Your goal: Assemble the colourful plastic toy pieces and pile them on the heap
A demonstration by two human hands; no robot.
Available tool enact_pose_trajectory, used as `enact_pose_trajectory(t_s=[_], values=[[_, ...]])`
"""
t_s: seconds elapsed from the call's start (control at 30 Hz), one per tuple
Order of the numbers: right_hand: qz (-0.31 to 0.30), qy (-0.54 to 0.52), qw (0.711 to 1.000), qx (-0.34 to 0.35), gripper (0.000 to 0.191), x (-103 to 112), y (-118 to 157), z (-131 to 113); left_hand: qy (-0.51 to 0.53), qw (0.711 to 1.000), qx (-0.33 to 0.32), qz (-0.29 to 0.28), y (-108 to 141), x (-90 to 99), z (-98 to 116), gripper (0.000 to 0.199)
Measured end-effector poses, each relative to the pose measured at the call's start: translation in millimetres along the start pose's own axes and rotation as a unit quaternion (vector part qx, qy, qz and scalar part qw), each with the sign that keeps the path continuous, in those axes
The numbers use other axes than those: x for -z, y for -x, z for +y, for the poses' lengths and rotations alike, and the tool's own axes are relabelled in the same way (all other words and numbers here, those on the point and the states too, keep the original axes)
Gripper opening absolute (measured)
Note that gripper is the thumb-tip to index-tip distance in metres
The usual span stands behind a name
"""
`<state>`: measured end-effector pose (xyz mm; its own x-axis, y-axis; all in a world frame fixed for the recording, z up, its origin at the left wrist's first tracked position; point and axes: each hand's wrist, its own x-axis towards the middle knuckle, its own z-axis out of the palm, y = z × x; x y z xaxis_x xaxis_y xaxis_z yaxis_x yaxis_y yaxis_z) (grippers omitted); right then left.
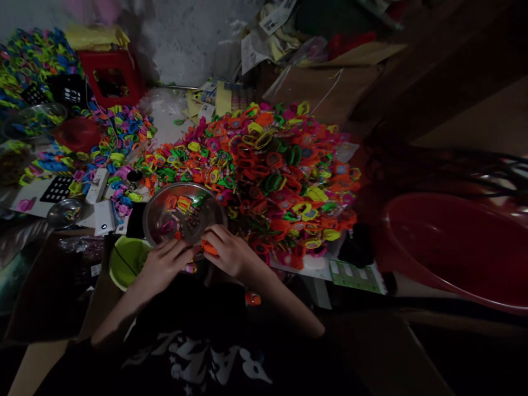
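Just over the front rim of a steel bowl (150, 228), both hands work close together. My right hand (229, 252) has its fingers curled round an orange toy watch (209, 247). The fingers of my left hand (165, 265) are bent and pressed together beside it. A small pinkish, striped piece (190, 268) shows under the left fingertips; whether it is part of the watch I cannot tell. Inside the bowl lie a few toy watches (183, 203) in orange, yellow and green, with several small striped pieces (192, 220).
A big heap of bright toy watches (289, 165) rises right of the bowl. A lime-green bowl (119, 264) sits at its lower left, near a white power strip (97, 186). Far right stands a large red basin (445, 247). A cardboard box (313, 88) is behind the heap.
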<state>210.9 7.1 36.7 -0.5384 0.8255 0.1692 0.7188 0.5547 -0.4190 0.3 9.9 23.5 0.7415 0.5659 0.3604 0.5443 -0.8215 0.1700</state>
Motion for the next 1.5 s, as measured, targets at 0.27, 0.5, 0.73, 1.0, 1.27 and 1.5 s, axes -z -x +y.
enact_pose_trajectory(t_s=[0.27, 0.5, 0.73, 1.0, 1.27, 1.5], values=[[-0.001, 0.015, 0.999, -0.03, 0.015, -6.0, -0.3, -3.5, -0.037, 0.999, -0.006, -0.002, 0.0, -3.7, -0.4, 0.027], [0.026, 0.055, 0.998, -0.025, 0.005, -5.7, -0.3, -4.3, -0.039, 0.999, 0.004, 0.018, -1.0, -3.1, -0.3, 0.023], [0.013, 0.065, 0.998, -0.014, 0.006, -5.7, -1.7, -3.5, -0.063, 0.998, -0.012, 0.008, -0.8, -2.3, -1.9, 0.023], [0.005, 0.133, 0.991, 0.027, 0.011, -3.4, -0.3, -10.1, -0.052, 0.998, 0.001, 0.02, -2.6, 0.0, 2.0, 0.023], [-0.005, 0.168, 0.984, 0.056, 0.013, -14.0, -3.0, -5.4, -0.029, 0.999, 0.014, 0.022, 0.9, -6.0, -1.0, 0.021], [-0.049, 0.133, 0.988, 0.059, 0.009, -38.0, 4.1, 3.3, 0.042, 0.998, 0.041, 0.016, 19.9, -36.8, -6.5, 0.023]])
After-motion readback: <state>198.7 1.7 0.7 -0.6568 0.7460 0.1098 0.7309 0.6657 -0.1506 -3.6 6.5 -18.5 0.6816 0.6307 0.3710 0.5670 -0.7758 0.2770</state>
